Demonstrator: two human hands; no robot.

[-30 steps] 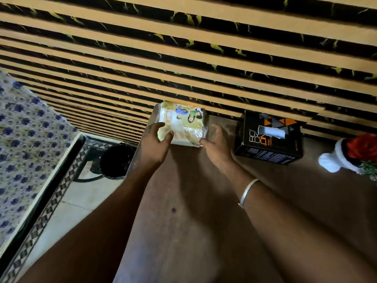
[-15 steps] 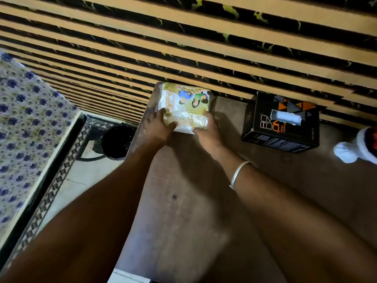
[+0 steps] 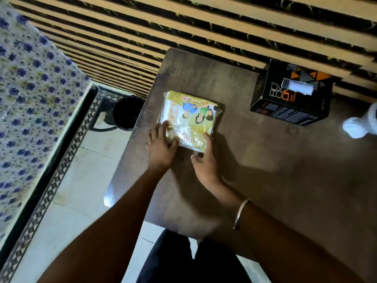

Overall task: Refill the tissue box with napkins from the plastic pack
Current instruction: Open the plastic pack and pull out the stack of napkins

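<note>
The plastic pack [image 3: 191, 113] of napkins, yellow and white with a printed picture, lies flat on the brown table [image 3: 265, 170] near its left edge. My left hand [image 3: 161, 148] grips its near left corner, fingers on top. My right hand [image 3: 206, 164] holds the near right corner, index finger along the pack's side and thumb at the near edge. The black tissue box [image 3: 289, 103] with orange triangles stands at the back right against the wall, apart from the pack, a white tissue showing in its top slot.
A white object [image 3: 359, 123] sits at the table's right edge, partly cut off. A black round bin [image 3: 127, 113] stands on the tiled floor left of the table. A blue-flowered cloth [image 3: 30, 99] covers furniture at far left. The striped wall [image 3: 183, 27] runs behind.
Both hands have drawn the pack from the table's back left corner toward me. It now lies nearer the middle of the left side, and the view has tilted down.
</note>
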